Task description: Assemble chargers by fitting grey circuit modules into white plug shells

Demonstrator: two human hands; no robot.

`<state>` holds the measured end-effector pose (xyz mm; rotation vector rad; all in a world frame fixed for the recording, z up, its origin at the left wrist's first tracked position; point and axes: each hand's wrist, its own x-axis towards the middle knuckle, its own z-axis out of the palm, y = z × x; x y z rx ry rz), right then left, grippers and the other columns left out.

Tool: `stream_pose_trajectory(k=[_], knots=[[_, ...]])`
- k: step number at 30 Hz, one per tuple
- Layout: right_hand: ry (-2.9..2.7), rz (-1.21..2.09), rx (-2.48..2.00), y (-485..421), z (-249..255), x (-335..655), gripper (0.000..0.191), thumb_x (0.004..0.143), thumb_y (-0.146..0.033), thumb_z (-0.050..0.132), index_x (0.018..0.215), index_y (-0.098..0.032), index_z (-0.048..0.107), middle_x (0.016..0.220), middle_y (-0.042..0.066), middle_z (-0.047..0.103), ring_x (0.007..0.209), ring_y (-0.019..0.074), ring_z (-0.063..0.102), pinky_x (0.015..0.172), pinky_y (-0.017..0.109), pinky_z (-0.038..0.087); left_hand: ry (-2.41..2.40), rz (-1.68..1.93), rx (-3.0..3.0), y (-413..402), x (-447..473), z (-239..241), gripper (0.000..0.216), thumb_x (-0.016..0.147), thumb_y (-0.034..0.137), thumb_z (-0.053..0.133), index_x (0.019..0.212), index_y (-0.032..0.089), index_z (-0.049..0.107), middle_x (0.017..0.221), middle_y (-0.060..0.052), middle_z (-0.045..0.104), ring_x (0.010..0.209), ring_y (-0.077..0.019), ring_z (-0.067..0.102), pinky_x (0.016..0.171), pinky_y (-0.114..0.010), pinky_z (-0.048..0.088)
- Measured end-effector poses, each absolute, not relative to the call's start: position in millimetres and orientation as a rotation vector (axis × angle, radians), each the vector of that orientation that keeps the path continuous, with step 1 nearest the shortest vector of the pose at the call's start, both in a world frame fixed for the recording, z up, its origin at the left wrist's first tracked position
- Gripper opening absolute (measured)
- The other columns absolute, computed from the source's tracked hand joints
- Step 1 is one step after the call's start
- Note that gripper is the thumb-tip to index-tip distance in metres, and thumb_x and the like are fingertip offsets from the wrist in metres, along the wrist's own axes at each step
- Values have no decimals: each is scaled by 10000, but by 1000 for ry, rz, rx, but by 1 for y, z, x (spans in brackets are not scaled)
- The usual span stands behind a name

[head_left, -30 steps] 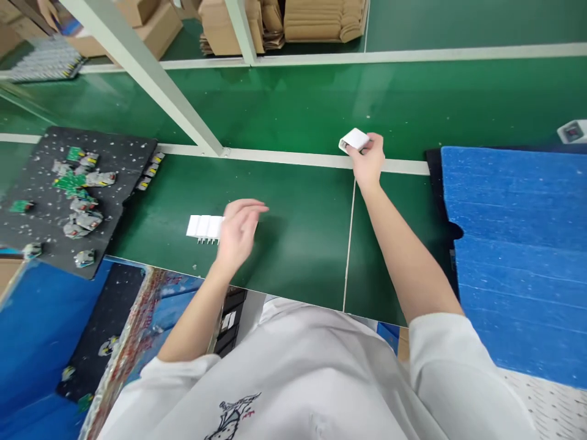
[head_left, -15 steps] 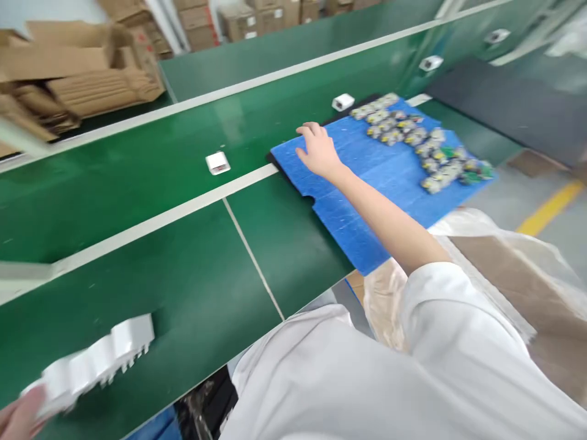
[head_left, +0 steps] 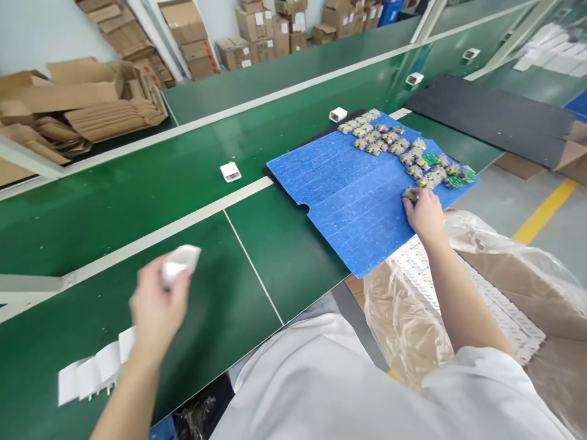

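One grey-and-yellow module (head_left: 408, 194) in the right hand (head_left: 426, 217), one white shell (head_left: 187, 260) in the left hand (head_left: 158, 299)
Right thumb and fingers close around the module on the blue mat (head_left: 358, 201), towards its near right edge; left fingers grip the shell, well apart to the mat's left, its long axis too blurred to tell; the right hand is nearer the mat's cluster of modules (head_left: 410, 159)

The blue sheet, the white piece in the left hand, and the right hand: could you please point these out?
Blue sheet (head_left: 348, 201), head view: bare middle of its top surface.
White piece (head_left: 184, 259) in the left hand (head_left: 158, 300), head view: its blurred visible surface.
Right hand (head_left: 427, 215), head view: back of the hand.
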<state>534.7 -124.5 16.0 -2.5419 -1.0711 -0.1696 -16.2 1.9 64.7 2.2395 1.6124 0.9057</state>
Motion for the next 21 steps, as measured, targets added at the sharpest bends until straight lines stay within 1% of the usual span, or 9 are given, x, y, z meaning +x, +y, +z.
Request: stream_pose_trajectory(k=[3,6,8,10,11,13,15,17,21], knots=[[-1141,-127,-2402,-113,21,511,370,836,-361,594,1165,-199,641,1193,222,632,1094,383,643,964,559,526,1347,918,2298,2,9,29,405,883,466,610,1195,210,627,1145,-126,687,1041,-302,692,900,-429,591],[-1262,-14,-2171,-91,39,462,463,769,-371,668,1206,-220,651,1210,183,595,1090,345,651,950,516,553,1165,957,2306,14,26,-3,535,894,444,648,1347,178,546,1264,-165,621,1179,-309,644,1017,-451,553],[-1344,148,-1929,-71,49,410,435,745,-361,700,1157,-224,669,1215,161,589,1109,316,646,924,473,574,1171,990,2283,21,24,-16,591,892,432,677,1402,186,507,1283,-162,580,1225,-309,615,1061,-462,526],[-1397,470,-1638,-49,53,348,416,736,-391,733,1111,-232,651,1228,129,600,1000,256,663,783,396,604,1230,1029,2246,25,16,-22,598,878,422,713,1397,202,513,1270,-147,553,1243,-308,597,1085,-470,508],[-1398,686,-1494,-37,52,317,429,739,-423,743,1107,-236,626,1158,100,627,885,214,661,679,347,594,1260,1059,2226,26,11,-24,590,868,421,732,1378,209,525,1261,-139,546,1244,-306,592,1090,-473,503],[-1339,1096,-1262,-17,45,260,479,736,-486,758,1103,-246,567,955,26,646,660,143,591,492,261,502,1287,1138,2188,29,5,-25,567,859,438,750,1337,217,542,1260,-129,541,1247,-300,584,1096,-478,499],[-1255,1322,-1107,-1,33,217,509,715,-499,779,1090,-250,541,832,-28,611,553,100,507,418,219,415,1259,1207,2154,31,2,-28,544,875,482,731,1311,219,540,1263,-127,551,1230,-290,595,1079,-475,512],[-1186,1417,-1002,9,21,192,528,699,-477,792,1106,-254,540,825,-37,607,552,94,501,409,212,403,1207,1233,2122,34,2,-31,540,904,527,687,1316,219,523,1271,-132,565,1208,-280,614,1053,-467,530],[-1151,1476,-948,12,7,187,484,719,-415,782,1127,-244,586,934,10,666,645,118,548,436,223,455,1145,1225,2104,35,5,-36,555,925,562,655,1346,231,508,1298,-142,572,1235,-281,610,1048,-463,536]])
